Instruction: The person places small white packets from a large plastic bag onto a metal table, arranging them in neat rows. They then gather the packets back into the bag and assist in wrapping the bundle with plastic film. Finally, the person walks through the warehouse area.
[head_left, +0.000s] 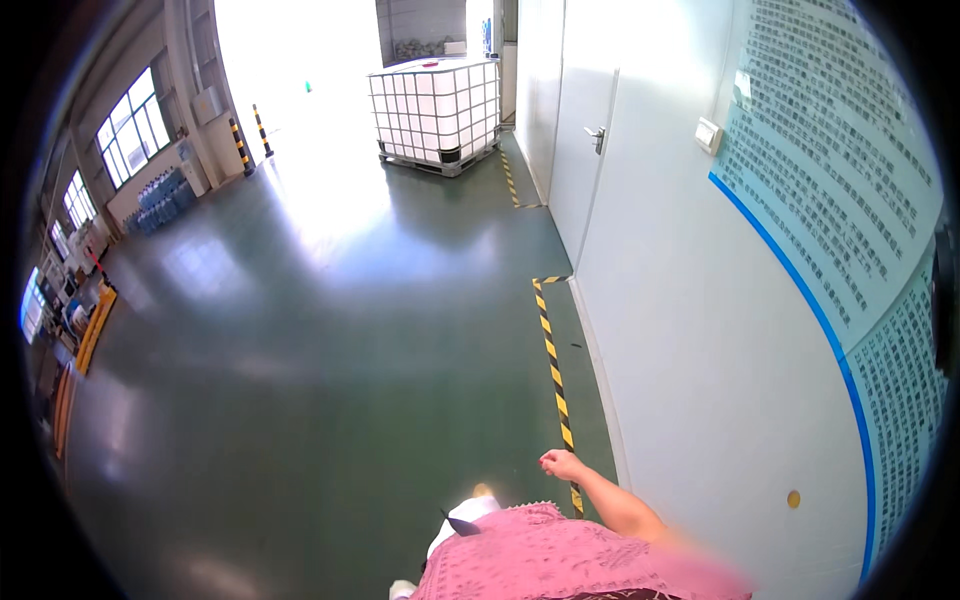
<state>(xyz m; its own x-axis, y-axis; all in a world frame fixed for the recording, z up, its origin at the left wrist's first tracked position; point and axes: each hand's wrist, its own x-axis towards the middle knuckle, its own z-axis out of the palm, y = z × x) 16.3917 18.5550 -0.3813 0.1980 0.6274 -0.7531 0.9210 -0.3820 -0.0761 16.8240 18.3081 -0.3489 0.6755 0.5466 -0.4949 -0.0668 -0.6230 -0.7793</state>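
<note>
My right hand (562, 465) hangs beside the pink top I wear (560, 555), above the black-and-yellow floor tape (553, 365) along the right wall. Its fingers are curled in, and nothing shows in them. My left hand is out of sight. Below me are a white trouser leg (468, 512) and a dark pointed piece (460, 525) at the edge of the top; what it is I cannot tell.
A caged white liquid tank (435, 105) stands on a pallet ahead, near a grey door (588, 140). Printed sheets (835, 150) cover the right wall. Striped posts (240, 148), blue bottles (163, 200) and yellow equipment (95, 330) line the left side of the glossy green floor (330, 380).
</note>
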